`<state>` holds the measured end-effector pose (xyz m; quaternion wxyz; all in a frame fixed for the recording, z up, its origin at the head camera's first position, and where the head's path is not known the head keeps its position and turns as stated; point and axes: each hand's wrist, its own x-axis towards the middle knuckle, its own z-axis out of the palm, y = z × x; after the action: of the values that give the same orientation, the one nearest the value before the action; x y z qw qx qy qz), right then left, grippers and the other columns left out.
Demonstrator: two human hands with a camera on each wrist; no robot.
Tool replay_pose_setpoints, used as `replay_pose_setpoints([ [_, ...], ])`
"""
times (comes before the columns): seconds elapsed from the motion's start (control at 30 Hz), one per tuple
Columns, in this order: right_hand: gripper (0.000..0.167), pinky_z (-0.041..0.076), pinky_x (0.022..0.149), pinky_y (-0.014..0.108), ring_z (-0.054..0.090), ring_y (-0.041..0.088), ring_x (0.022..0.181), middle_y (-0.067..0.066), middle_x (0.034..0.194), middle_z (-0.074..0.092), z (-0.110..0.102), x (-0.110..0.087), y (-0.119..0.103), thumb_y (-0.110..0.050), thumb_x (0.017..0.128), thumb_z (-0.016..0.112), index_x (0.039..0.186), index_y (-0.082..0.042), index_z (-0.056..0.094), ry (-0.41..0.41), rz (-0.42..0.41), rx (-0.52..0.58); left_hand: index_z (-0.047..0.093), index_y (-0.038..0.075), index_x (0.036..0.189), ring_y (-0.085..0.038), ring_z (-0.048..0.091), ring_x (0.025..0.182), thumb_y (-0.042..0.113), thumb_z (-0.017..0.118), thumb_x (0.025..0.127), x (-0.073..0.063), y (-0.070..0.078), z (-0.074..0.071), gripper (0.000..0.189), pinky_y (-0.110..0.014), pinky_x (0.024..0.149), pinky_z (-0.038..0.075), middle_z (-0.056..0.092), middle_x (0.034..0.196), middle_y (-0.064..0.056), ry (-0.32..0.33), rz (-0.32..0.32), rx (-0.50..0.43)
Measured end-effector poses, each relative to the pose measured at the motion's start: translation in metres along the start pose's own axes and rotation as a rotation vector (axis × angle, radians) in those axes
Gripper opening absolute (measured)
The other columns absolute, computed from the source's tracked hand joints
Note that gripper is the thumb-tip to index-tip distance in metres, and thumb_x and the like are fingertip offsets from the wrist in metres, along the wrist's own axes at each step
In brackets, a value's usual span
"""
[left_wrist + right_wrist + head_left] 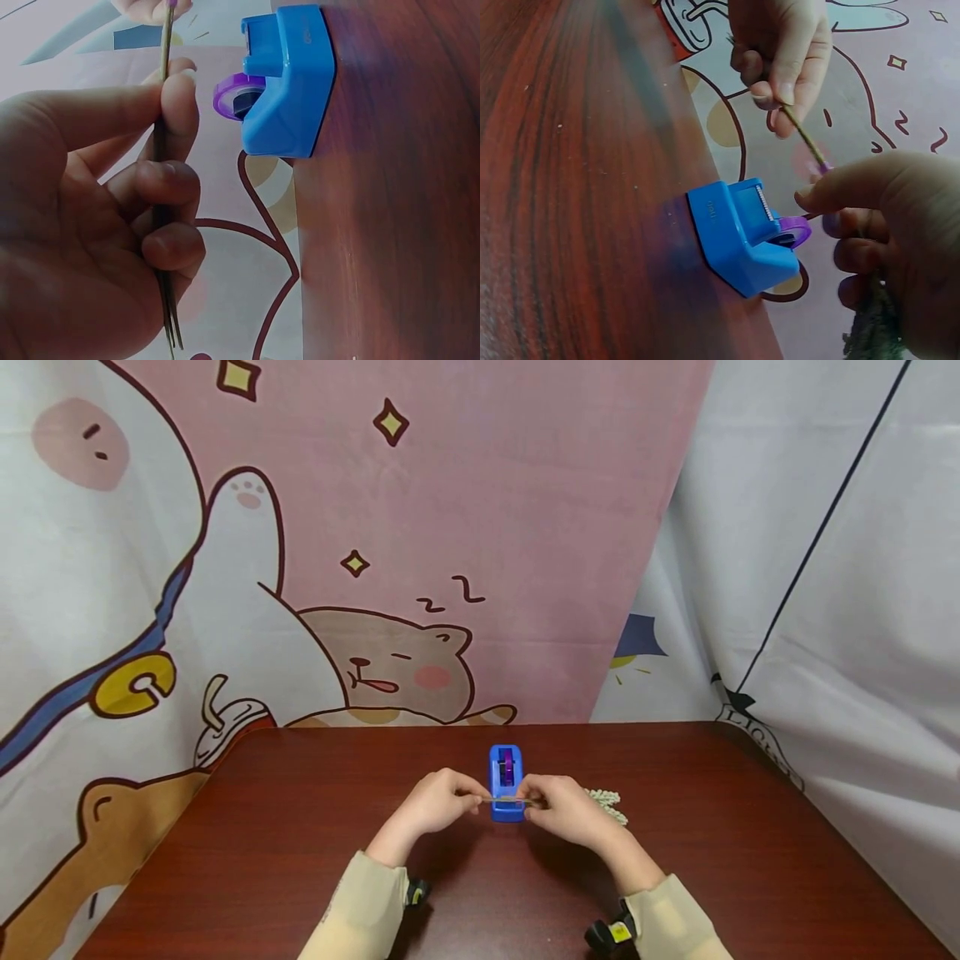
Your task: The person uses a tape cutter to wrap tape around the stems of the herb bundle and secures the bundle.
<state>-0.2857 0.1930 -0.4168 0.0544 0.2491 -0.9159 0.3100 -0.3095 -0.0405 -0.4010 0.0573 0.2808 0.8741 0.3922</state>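
Observation:
Both hands hold a bundle of thin stems (166, 49) level above the table. My left hand (442, 802) pinches it between thumb and forefinger, with its other fingers curled round the stems; the loose stem ends stick out below the palm in the left wrist view. My right hand (562, 810) pinches the other end, where a bit of purple tape (824, 168) shows at the thumb. Pale green spiky heads (606, 802) of the bundle reach out past the right hand. Behind the hands stands a blue tape dispenser (731, 236) with a purple tape roll (507, 767).
The dark red-brown wooden table (300, 827) spreads out around the hands. A cartoon-printed cloth (540, 568) hangs right behind its far edge, and white cloth (840, 610) hangs along the right side. Dark wrist cameras (611, 935) are strapped below the sleeves.

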Motion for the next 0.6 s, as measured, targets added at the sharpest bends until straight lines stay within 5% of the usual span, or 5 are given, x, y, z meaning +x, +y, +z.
replay_pose_setpoints([
  [0.27, 0.014, 0.042, 0.057, 0.025, 0.047, 0.005, 0.061, -0.013, 0.070, 0.055, 0.0030, 0.0005, -0.0011, -0.010, 0.084, 0.074, 0.083, -0.019, 0.063, 0.115, 0.010, -0.079, 0.077, 0.011, 0.096, -0.012, 0.059, 0.067, 0.012, 0.066, 0.090, 0.0016, -0.0002, 0.0006, 0.013, -0.029, 0.058, 0.044, 0.069, 0.077, 0.000, 0.007, -0.005, -0.012],
  [0.6, 0.007, 0.044, 0.059, 0.025, 0.048, 0.005, 0.065, -0.014, 0.074, 0.057, 0.0012, 0.0011, 0.0006, -0.019, 0.089, 0.070, 0.087, -0.021, 0.064, 0.107, -0.006, -0.016, 0.077, 0.008, 0.098, -0.012, 0.059, 0.067, 0.010, 0.065, 0.091, 0.0014, 0.0001, -0.0018, 0.014, -0.029, 0.057, 0.044, 0.070, 0.080, -0.003, 0.020, 0.000, -0.034],
])
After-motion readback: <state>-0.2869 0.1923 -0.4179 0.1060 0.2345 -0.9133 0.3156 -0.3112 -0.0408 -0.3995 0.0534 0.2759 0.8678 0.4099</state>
